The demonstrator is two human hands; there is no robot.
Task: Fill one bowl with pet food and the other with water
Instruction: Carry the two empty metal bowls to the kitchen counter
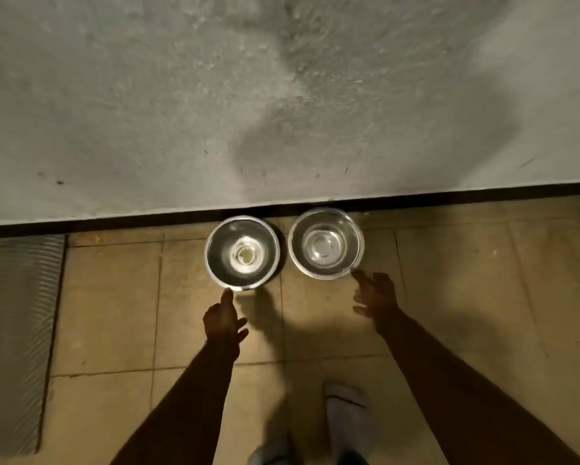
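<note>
Ribbed grey mat [17,333] at far left on tiled floor [114,313]. Left steel bowl [242,252] against wall [214,112], left hand [224,319] open, fingertip at its rim. Right steel bowl [326,243] just beside; right hand [373,293] spread open, empty.
</note>
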